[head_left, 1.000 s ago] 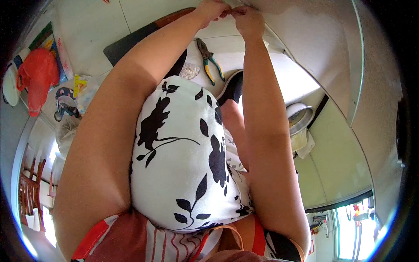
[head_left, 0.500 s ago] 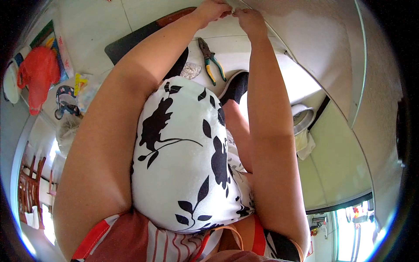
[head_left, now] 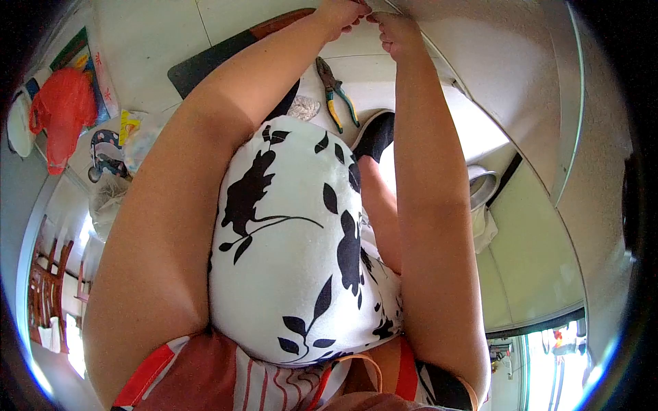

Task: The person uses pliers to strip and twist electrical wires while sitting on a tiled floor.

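Note:
At the top edge of the view, my left hand (head_left: 344,18) and my right hand (head_left: 397,31) meet, fingertips close together. Both are closed in a pinch, fingers curled. Whatever lies between the fingertips is too small to make out. Below them on the pale floor lie pliers (head_left: 334,90) with green and yellow handles, touched by neither hand. A small clear bag (head_left: 303,107) of pale bits sits beside the pliers, near my knee. White cloth with black leaf print (head_left: 281,205) covers my lap.
A dark mat (head_left: 212,68) with a brown end lies beyond my left arm. Farther left are a red plastic bag (head_left: 65,113) and other bags. To the right stand a large pale panel (head_left: 493,61) and a round metal bowl (head_left: 483,186).
The view has shifted slightly. My right hand has turned a little, and more of its curled fingers show. The fingertips of both hands stay close together; the pliers lie still.

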Demonstrator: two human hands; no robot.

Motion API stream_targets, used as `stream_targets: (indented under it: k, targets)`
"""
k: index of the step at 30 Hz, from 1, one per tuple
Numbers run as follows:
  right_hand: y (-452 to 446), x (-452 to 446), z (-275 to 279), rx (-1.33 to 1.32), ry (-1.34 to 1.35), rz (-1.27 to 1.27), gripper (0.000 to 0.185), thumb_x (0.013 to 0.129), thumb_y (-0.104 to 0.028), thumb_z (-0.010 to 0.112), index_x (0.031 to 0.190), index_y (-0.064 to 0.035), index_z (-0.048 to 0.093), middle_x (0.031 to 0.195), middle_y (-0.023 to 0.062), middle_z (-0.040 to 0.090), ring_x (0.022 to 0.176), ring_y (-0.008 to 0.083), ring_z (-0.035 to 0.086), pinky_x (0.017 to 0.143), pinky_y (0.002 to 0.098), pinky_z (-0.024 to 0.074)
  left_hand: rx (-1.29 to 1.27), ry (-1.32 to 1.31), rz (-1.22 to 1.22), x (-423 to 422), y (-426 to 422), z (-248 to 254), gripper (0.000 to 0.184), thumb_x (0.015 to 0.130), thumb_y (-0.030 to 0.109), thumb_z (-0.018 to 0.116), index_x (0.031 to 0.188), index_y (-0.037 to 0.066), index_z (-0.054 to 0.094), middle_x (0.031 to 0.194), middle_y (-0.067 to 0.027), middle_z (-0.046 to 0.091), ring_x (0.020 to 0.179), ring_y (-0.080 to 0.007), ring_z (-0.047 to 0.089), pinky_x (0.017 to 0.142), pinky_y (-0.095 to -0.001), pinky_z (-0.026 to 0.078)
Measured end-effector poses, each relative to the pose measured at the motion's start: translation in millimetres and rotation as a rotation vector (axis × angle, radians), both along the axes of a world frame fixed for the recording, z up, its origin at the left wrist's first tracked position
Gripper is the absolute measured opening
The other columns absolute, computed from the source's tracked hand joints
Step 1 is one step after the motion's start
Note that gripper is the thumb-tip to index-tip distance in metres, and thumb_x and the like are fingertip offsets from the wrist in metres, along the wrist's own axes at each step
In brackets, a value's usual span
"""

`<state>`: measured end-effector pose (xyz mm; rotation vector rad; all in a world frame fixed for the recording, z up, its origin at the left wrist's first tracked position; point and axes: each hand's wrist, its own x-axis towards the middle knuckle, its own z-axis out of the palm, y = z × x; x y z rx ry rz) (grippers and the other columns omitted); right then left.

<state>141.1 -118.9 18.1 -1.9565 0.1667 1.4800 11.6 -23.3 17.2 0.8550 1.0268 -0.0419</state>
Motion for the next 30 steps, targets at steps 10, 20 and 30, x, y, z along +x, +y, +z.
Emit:
stream_targets:
  k: [10,20,30]
  targets:
    - [-26,0,-37,0.348,-0.493,0.338,0.015,0.076,-0.009,0.068,0.089,-0.0030,0.069,0.056,-0.0036,0.044,0.044,0.0082,0.037,0.039,0.0235,0.0270,0.927,-0.269,-0.297,5,-8,-108,0.008,0.082,0.016,0.062,0.080,0.009,0.059,0.076,-0.0059,0.058,0.069,-0.0178,0.053,0.057,-0.0361,0.043]
    - [-8,-38,-4,0.375,-0.727,-0.100,0.021,0.076,-0.016,0.067,0.089,-0.0005,0.071,0.075,0.0092,0.066,0.068,0.0191,0.058,0.068,0.0328,0.0468,0.162,0.200,-0.203,17,13,-4,0.007,0.080,0.011,0.063,0.084,0.005,0.060,0.069,-0.0080,0.056,0.064,-0.0197,0.054,0.052,-0.0360,0.043]
    - [-12,-29,40,0.030,-1.018,0.633,0.036,0.078,-0.035,0.060,0.091,-0.0027,0.070,0.076,0.0132,0.067,0.075,0.0238,0.064,0.069,0.0367,0.0489,0.162,0.044,-0.206,2,10,-4,0.006,0.081,0.010,0.060,0.083,0.005,0.059,0.073,-0.0056,0.058,0.066,-0.0176,0.053,0.058,-0.0330,0.044]
